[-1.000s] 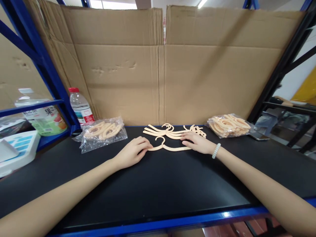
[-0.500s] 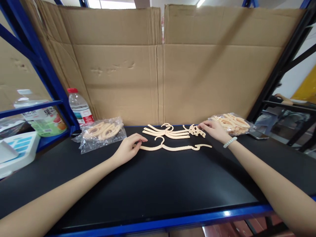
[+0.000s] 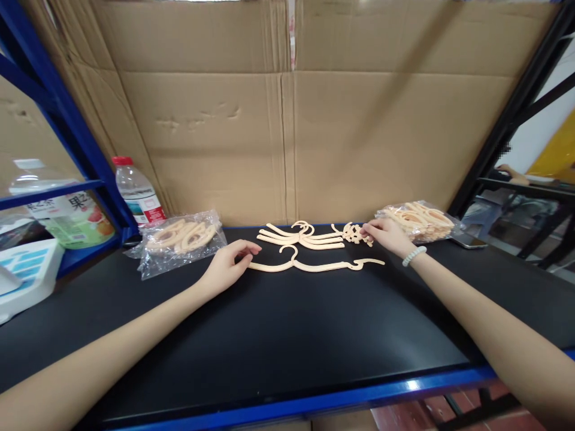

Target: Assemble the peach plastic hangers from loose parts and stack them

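A beige clothes hanger (image 3: 323, 267) lies flat on the black tabletop, its hook toward the back. At its left end is my left hand (image 3: 227, 266), with the thumb over the hanger's tip and the fingers loosely curled. A small hooked piece (image 3: 358, 264) joins the hanger's right end. Behind it rests a fanned stack of similar beige hangers (image 3: 299, 238). Beside the stack, my right hand (image 3: 386, 234), with a beaded bracelet at the wrist, reaches into a small pile of beige hook pieces (image 3: 351, 232). Its fingertips are pinched together; what they hold is hidden.
Clear plastic bags of beige parts lie at left (image 3: 186, 236) and right (image 3: 420, 221). A phone (image 3: 468, 240) is by the right bag. A red-capped bottle (image 3: 139, 194) and a white tray (image 3: 31, 272) stand left. Cardboard (image 3: 202, 149) walls the back. Another person's hand shows far right.
The view has tilted down slightly. Both hands stay at nearly the same places, the right one still at the pile of hook pieces. The hanger has not visibly moved on the table.
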`<control>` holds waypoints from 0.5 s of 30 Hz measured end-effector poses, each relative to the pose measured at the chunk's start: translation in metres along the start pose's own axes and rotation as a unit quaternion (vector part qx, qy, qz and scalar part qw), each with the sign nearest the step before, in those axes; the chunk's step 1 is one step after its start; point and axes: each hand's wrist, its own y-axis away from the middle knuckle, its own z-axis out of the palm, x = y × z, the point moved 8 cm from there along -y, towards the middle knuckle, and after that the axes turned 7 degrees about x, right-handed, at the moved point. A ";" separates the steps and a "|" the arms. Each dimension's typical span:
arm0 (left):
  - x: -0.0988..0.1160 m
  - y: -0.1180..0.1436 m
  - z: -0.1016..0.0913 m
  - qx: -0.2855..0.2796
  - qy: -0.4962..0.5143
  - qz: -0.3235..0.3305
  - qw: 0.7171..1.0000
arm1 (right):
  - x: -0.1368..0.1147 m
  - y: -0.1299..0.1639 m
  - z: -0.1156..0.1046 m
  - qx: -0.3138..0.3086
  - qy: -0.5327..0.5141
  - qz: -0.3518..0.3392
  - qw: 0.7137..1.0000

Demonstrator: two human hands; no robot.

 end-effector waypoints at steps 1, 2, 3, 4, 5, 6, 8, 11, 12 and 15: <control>0.000 0.000 0.000 -0.001 0.000 -0.001 1.000 | -0.001 0.001 0.000 -0.001 0.018 -0.010 1.000; 0.000 0.000 0.000 -0.001 0.000 -0.002 1.000 | -0.003 0.001 0.000 -0.001 0.038 -0.019 0.999; 0.000 0.000 0.000 -0.002 0.000 -0.002 1.000 | -0.004 0.002 -0.001 -0.001 0.056 -0.028 0.998; -0.001 0.000 0.001 -0.003 0.001 -0.002 1.000 | -0.006 0.002 -0.001 0.000 0.073 -0.036 0.997; -0.001 0.000 0.001 -0.002 0.001 -0.001 1.000 | -0.007 0.002 -0.002 0.001 0.087 -0.042 0.995; -0.001 0.000 0.001 -0.001 0.001 0.001 1.000 | -0.007 0.002 -0.002 0.002 0.099 -0.048 0.994; -0.002 0.000 0.002 -0.003 0.002 0.004 1.000 | -0.008 0.002 -0.003 0.003 0.117 -0.056 0.992; -0.002 0.000 0.003 -0.008 -0.007 0.011 1.000 | -0.009 0.002 -0.003 0.003 0.135 -0.062 0.989; -0.001 0.001 0.004 -0.009 -0.013 0.015 1.000 | -0.010 0.002 -0.002 0.000 0.137 -0.066 0.988; 0.003 0.002 0.006 -0.015 -0.036 0.038 0.999 | -0.017 0.006 0.006 -0.016 0.129 -0.092 0.987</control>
